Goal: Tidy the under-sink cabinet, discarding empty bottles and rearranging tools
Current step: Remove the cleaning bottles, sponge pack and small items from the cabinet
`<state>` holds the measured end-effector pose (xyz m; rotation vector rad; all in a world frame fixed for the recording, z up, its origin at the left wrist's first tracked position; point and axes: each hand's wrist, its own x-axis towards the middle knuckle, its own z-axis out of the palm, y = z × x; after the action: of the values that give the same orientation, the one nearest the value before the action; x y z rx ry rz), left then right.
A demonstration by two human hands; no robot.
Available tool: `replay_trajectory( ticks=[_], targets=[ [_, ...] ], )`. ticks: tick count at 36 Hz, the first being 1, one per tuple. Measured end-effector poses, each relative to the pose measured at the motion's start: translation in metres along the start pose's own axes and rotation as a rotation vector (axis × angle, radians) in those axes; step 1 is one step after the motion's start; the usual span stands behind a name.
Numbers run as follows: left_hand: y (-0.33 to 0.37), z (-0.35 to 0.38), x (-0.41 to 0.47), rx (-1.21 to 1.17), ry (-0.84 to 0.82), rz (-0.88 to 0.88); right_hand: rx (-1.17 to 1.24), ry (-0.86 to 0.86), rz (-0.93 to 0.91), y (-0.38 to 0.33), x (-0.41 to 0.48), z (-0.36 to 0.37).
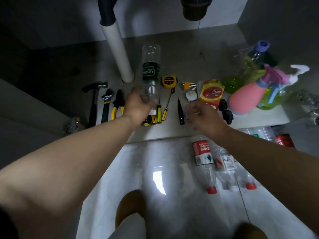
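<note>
Grey board forms the cabinet floor (189, 54), which fills the upper half of the view and ends in a front edge just above the glossy tiled floor (131, 169). A white drain pipe (119, 54) slants down onto the board at the left of centre.

At the right end of the board stands a cluster of cleaning bottles: a pink spray bottle (245, 99) in front, a yellow-green bottle (236, 81) behind it, and a clear bottle with a purple cap (259, 50) further back. On the tiles below the right forearm lie empty bottles (203, 168) side by side, their caps toward the camera.

A clear bottle with a green label (151, 71) is held above the middle of the board, base away from the camera and white cap nearest. The left hand (138, 106) grips it near the neck, fingers curled round it. The right hand (205, 116) hovers over the front edge with fingers loosely bent; blur hides whether it holds anything.

Tools lie in a row along the board. From the left come a hammer (94, 102), an adjustable wrench (106, 106), yellow-handled pliers (117, 104) and yellow-and-black screwdrivers (165, 109), partly under the left hand. A red packet (211, 94) lies beside the pink bottle. A yellow tape measure (169, 81) sits just right of the held bottle, with a set of hex keys (188, 85) next to it.
</note>
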<state>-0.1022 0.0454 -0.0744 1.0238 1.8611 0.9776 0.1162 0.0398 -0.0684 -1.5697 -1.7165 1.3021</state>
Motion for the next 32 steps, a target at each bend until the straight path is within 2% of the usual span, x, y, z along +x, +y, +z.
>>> replay_trajectory(
  ticks=[2,4,9,12,14,17,21,23,26,28,31,32],
  targets=[
    [0.002,0.005,-0.020,-0.032,-0.109,0.017,0.196,-0.033,0.122,-0.010,-0.004,-0.001],
    [0.005,0.010,-0.040,-0.076,-0.251,-0.015,0.264,-0.048,0.182,-0.016,-0.009,-0.002],
    [0.005,0.017,-0.078,-0.047,-0.595,-0.067,0.261,-0.076,0.116,-0.018,-0.023,-0.005],
    [0.001,0.021,-0.086,-0.019,-0.740,-0.151,0.157,-0.136,0.182,-0.008,-0.030,-0.010],
    [0.000,0.022,-0.086,-0.050,-0.824,-0.197,0.118,-0.244,0.243,0.001,-0.035,-0.013],
    [0.001,0.024,-0.081,-0.151,-0.879,-0.286,0.089,-0.392,0.295,0.014,-0.043,-0.016],
    [-0.006,0.035,-0.080,-0.137,-0.789,-0.304,0.113,-0.608,0.265,0.022,-0.049,-0.021],
    [-0.010,0.040,-0.082,-0.123,-0.802,-0.298,0.053,-0.648,0.307,0.021,-0.048,-0.026],
    [-0.016,0.043,-0.084,-0.090,-0.853,-0.303,-0.168,-0.560,0.293,0.019,-0.037,-0.039],
    [-0.020,0.043,-0.083,-0.093,-0.875,-0.345,-0.212,-0.451,0.242,0.019,-0.027,-0.046],
    [-0.029,0.042,-0.081,-0.071,-0.938,-0.416,-0.126,-0.174,0.205,0.021,-0.008,-0.053],
    [-0.032,0.041,-0.080,-0.048,-0.973,-0.424,-0.162,-0.070,0.170,0.023,0.000,-0.055]
  ],
)
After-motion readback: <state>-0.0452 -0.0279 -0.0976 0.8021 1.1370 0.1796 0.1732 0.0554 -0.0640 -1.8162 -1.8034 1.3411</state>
